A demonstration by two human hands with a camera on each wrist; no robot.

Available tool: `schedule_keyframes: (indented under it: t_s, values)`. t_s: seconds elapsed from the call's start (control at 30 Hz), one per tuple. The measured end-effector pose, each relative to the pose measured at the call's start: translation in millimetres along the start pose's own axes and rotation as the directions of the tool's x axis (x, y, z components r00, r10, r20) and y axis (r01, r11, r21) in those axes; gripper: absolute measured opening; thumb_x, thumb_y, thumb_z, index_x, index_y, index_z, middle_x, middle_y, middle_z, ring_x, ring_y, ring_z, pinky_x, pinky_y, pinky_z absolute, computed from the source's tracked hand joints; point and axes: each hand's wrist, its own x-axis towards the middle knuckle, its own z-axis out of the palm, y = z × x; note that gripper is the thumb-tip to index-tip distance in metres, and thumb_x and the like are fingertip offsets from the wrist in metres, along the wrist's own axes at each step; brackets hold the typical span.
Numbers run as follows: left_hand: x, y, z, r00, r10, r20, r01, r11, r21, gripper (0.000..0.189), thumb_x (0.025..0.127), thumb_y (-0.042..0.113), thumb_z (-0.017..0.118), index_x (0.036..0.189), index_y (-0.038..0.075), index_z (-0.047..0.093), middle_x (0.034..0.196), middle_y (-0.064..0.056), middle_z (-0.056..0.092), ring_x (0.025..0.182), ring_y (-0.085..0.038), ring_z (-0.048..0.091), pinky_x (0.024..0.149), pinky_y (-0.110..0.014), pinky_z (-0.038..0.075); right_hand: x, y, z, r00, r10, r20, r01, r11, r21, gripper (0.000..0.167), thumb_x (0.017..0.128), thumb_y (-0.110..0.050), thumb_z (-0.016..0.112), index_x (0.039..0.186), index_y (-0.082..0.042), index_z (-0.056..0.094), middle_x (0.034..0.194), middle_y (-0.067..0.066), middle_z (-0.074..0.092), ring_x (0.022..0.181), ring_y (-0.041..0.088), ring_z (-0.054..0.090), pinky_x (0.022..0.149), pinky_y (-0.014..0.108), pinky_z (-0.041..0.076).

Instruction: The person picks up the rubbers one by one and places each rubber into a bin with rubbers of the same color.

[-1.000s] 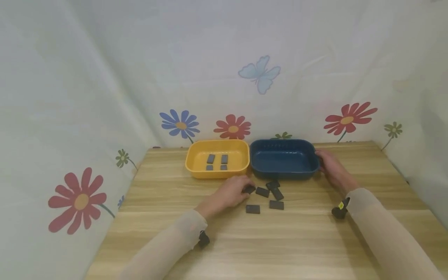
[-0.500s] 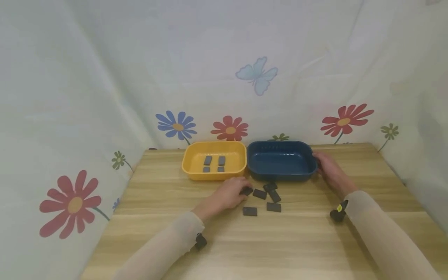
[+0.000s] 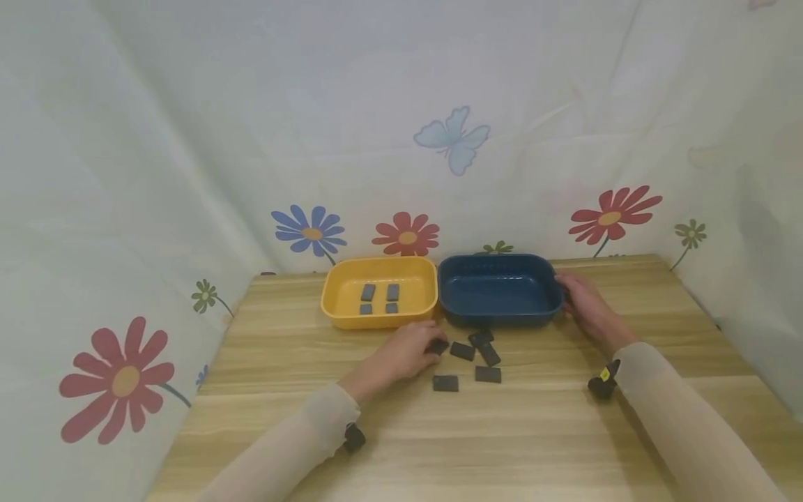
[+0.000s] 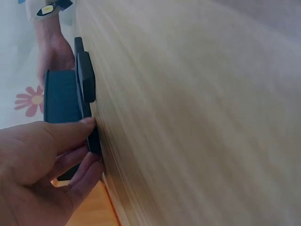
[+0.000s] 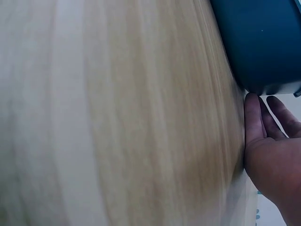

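My left hand (image 3: pixel 410 348) pinches a dark flat rectangular tile (image 3: pixel 437 346) by the table, just in front of the yellow basin (image 3: pixel 379 322). In the left wrist view, the thumb (image 4: pixel 70 132) lies on one side of the tile and the fingertips on the other. My right hand (image 3: pixel 590 307) is at the right end of the blue basin (image 3: pixel 502 321). Its extended fingers (image 5: pixel 254 115) touch the basin's end in the right wrist view. Several matching tiles lie right of the left hand, among them one tile (image 3: pixel 463 351) close by and another (image 3: pixel 446 383) nearer the front.
Both basins stand side by side at the back of the wooden table (image 3: pixel 439 446). Several grey tiles, such as this upper one (image 3: pixel 368 292), lie inside the yellow basin; bare floor shows in the blue one. A flower-patterned cloth (image 3: pixel 351 139) hangs behind.
The head view has shifted, so the whole scene sits slightly further left and lower. Both hands keep their places beside the tile and the blue basin.
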Motion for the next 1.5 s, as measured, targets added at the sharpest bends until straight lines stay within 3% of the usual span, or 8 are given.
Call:
schedule_keyframes:
  t_s: [0.2, 0.33, 0.47, 0.73, 1.0, 1.33, 1.5]
  values:
    - [-1.8, -5.1, 2.1, 1.000, 0.005, 0.008, -0.005, 0.999, 0.035, 0.044, 0.092, 0.039, 0.085, 0.126, 0.012, 0.075, 0.109, 0.000, 0.063, 0.095, -0.011, 0.058, 0.087, -0.027, 0.054, -5.7, -1.3, 1.3, 1.000, -0.019, -0.013, 0.019, 1.000, 0.001, 0.045, 0.116, -0.032, 0.040, 0.140, 0.004, 0.052, 0.114, -0.006, 0.064, 0.099, 0.007, 0.057, 0.083, 0.020, 0.053]
    - [-7.4, -10.6, 2.1, 0.999, -0.014, 0.049, 0.014, 1.000, -0.015, 0.046, 0.092, 0.031, 0.086, 0.131, 0.011, 0.073, 0.117, -0.001, 0.063, 0.102, -0.013, 0.056, 0.095, -0.029, 0.052, 1.3, 7.1, 0.8, 1.000, -0.015, -0.022, 0.014, 1.000, -0.022, 0.046, 0.116, -0.035, 0.041, 0.141, 0.002, 0.053, 0.117, -0.006, 0.065, 0.101, 0.006, 0.058, 0.085, 0.019, 0.053]
    - [-8.6, -14.7, 0.9, 0.999, -0.007, 0.050, 0.011, 0.997, -0.072, 0.043, 0.093, 0.021, 0.085, 0.132, 0.011, 0.072, 0.123, -0.001, 0.065, 0.108, -0.013, 0.059, 0.101, -0.030, 0.053, 5.8, 9.3, -1.5, 0.999, -0.022, -0.026, 0.022, 1.000, 0.013, 0.045, 0.116, -0.033, 0.042, 0.141, 0.004, 0.053, 0.116, -0.006, 0.066, 0.102, 0.006, 0.059, 0.084, 0.018, 0.054]
    - [-2.4, -15.6, 0.4, 0.999, 0.024, 0.023, -0.023, 0.997, -0.073, 0.041, 0.093, 0.025, 0.086, 0.129, 0.012, 0.072, 0.118, 0.000, 0.064, 0.104, -0.013, 0.058, 0.100, -0.031, 0.052, 5.1, 7.4, -6.0, 0.999, -0.033, -0.037, 0.035, 0.998, 0.050, 0.032, 0.115, -0.032, 0.045, 0.128, -0.006, 0.060, 0.105, -0.011, 0.069, 0.096, 0.004, 0.061, 0.079, 0.018, 0.054]
    - [-3.2, -14.8, -1.8, 1.000, 0.002, 0.027, 0.000, 0.997, -0.079, 0.041, 0.089, 0.023, 0.089, 0.125, 0.011, 0.074, 0.114, -0.001, 0.066, 0.103, -0.015, 0.060, 0.099, -0.033, 0.053, 5.3, 5.8, -3.4, 1.000, -0.014, -0.027, 0.014, 1.000, -0.017, 0.039, 0.115, -0.039, 0.042, 0.135, -0.008, 0.055, 0.112, -0.015, 0.064, 0.103, 0.004, 0.059, 0.085, 0.017, 0.053]
    - [-2.6, -16.0, -0.7, 1.000, 0.010, 0.017, -0.009, 0.996, -0.088, 0.041, 0.089, 0.024, 0.089, 0.125, 0.011, 0.075, 0.111, 0.000, 0.065, 0.100, -0.015, 0.058, 0.094, -0.032, 0.052, -1.7, -4.9, -1.5, 0.999, 0.030, -0.024, -0.030, 1.000, -0.003, 0.046, 0.116, -0.034, 0.040, 0.148, -0.001, 0.048, 0.125, -0.005, 0.059, 0.109, 0.007, 0.056, 0.089, 0.017, 0.053]
    - [-2.6, -16.6, 0.1, 1.000, -0.003, 0.026, 0.005, 0.996, -0.091, 0.041, 0.088, 0.024, 0.090, 0.125, 0.012, 0.075, 0.111, 0.001, 0.065, 0.099, -0.014, 0.057, 0.094, -0.031, 0.052, -6.8, -9.8, 0.5, 0.999, 0.039, -0.026, -0.039, 0.999, 0.021, 0.042, 0.115, -0.032, 0.044, 0.143, -0.002, 0.051, 0.120, -0.005, 0.062, 0.106, 0.008, 0.057, 0.087, 0.019, 0.053]
